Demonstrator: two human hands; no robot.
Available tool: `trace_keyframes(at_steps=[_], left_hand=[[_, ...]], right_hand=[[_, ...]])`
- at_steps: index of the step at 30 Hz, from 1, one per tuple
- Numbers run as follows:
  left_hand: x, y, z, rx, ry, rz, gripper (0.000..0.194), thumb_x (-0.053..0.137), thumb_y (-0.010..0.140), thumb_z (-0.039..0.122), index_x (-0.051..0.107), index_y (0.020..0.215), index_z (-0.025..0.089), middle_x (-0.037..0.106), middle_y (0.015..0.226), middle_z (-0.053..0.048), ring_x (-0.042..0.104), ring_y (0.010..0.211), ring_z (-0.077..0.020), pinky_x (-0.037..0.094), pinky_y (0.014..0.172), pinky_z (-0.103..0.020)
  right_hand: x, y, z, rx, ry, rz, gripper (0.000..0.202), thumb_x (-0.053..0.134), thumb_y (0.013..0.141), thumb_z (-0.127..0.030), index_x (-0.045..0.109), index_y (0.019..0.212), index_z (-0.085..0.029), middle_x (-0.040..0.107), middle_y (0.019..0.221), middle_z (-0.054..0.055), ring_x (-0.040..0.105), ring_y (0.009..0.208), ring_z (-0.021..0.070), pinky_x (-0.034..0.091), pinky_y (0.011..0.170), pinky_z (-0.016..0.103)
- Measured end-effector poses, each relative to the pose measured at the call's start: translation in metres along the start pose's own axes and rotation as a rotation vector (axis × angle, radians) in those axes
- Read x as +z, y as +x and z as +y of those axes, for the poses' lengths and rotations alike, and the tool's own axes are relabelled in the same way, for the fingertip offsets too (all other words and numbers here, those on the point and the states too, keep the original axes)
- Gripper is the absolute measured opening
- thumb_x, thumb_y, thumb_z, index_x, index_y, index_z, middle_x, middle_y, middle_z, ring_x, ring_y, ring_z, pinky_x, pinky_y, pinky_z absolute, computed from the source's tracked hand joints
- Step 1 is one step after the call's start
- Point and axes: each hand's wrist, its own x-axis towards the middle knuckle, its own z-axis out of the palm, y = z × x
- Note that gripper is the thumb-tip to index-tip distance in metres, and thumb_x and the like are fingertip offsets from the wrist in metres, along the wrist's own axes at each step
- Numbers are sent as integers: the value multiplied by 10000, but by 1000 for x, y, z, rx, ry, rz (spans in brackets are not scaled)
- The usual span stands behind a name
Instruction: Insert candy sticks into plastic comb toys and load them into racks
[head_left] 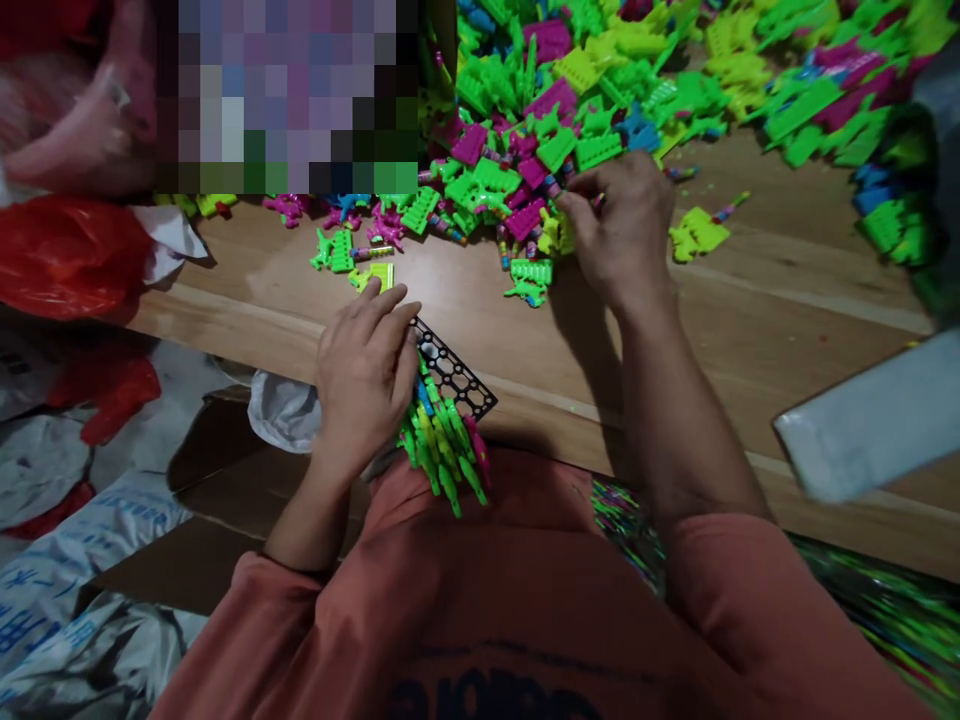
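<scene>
Left hand curled around the black perforated rack of green toys, right hand pinching into the toy pile.

From my remote seat, this looked like a small piecework workshop, the kind where cheap toys got assembled by hand. A long bare wooden workbench ran across the view, and a sprawling heap of small green, yellow, pink and blue moulded plastic toy parts covered its far side, loose pieces spilling toward the near edge. A black perforated plastic rack loaded with a row of green pieces sat at the bench edge. Below the bench I saw printed white woven sacks, a flattened brown cardboard box and crumpled red plastic bags, all bulk packing clutter rather than home furnishings.
</scene>
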Motion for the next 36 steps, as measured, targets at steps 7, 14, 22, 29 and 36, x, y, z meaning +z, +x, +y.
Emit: trace_keyframes(at_steps=[7,14,22,29,36], left_hand=[[-1,0,2,-48,-5,-40,324,509,1172,289,721,1417,272,767,1572,-84,628,1611,-315,520,1326,-561],[-3,-1,3,-65,11,-77,349,484,1184,317,705,1450,273,748,1598,-86,601,1635,-310,496,1348,-543],[-2,0,1,-62,19,-88,369,469,1186,336,707,1464,288,738,1614,-80,581,1651,-324,487,1352,-557],[-6,-2,3,-63,19,-120,414,428,1210,418,665,1541,346,679,1694,-56,488,1721,-334,335,1450,-647],[0,0,15,-70,-28,-187,485,387,1193,640,707,1435,368,660,1724,-6,425,1762,-327,129,1524,-700]], right_hand=[[14,-14,-14,78,98,-53,156,812,958,-104,777,1092,-175,793,1097,101,691,998,244,525,1006,438],[34,-93,-28,-110,576,-288,168,816,947,-369,672,946,-283,683,943,9,633,887,242,570,853,422],[67,-126,-51,-235,751,-536,354,715,1087,-588,746,1033,-240,813,1057,90,747,960,279,614,920,430],[82,-139,-59,-565,408,-453,205,490,1161,-270,689,1125,-243,747,1129,139,647,1091,319,578,1027,484],[53,-102,-39,-540,474,-490,105,608,1120,-270,709,1145,-256,749,1157,102,660,1087,289,580,1021,478]])
